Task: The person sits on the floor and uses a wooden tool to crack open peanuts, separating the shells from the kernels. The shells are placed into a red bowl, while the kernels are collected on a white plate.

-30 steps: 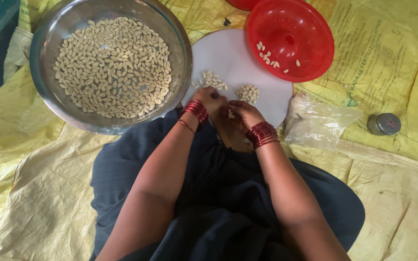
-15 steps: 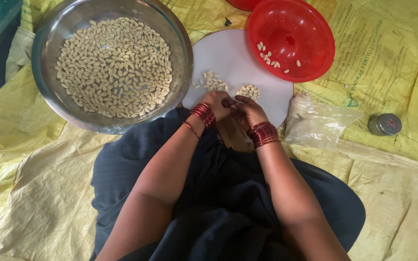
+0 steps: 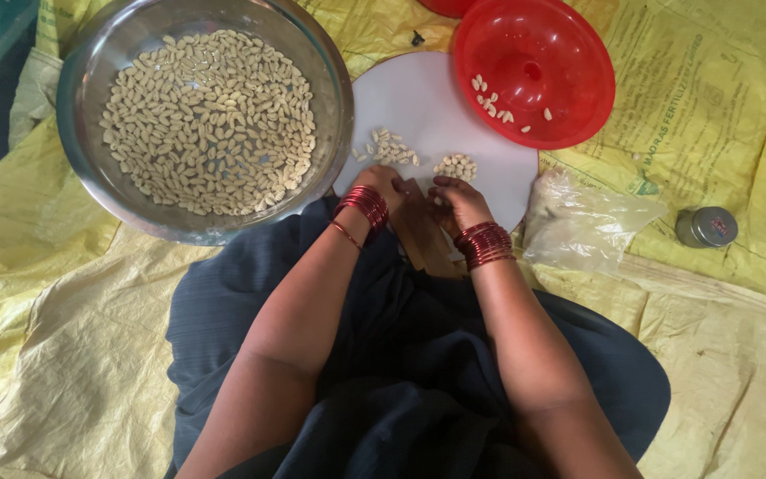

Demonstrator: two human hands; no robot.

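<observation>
White board (image 3: 436, 106) edge under both curled hands, left (image 3: 381, 183) and right (image 3: 456, 200), grips unclear.

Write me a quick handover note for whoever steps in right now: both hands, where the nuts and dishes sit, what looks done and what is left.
Left hand and right hand rest close together at the near edge of the white round board, around a wooden piece; whether either grips it is unclear.
Two small piles of nuts lie on the board just beyond the fingers.
Steel bowl, far left, holds most of the pale nuts.
Red dish, far right, holds only a few.
Done: bowl well filled. Left: the board piles.
</observation>
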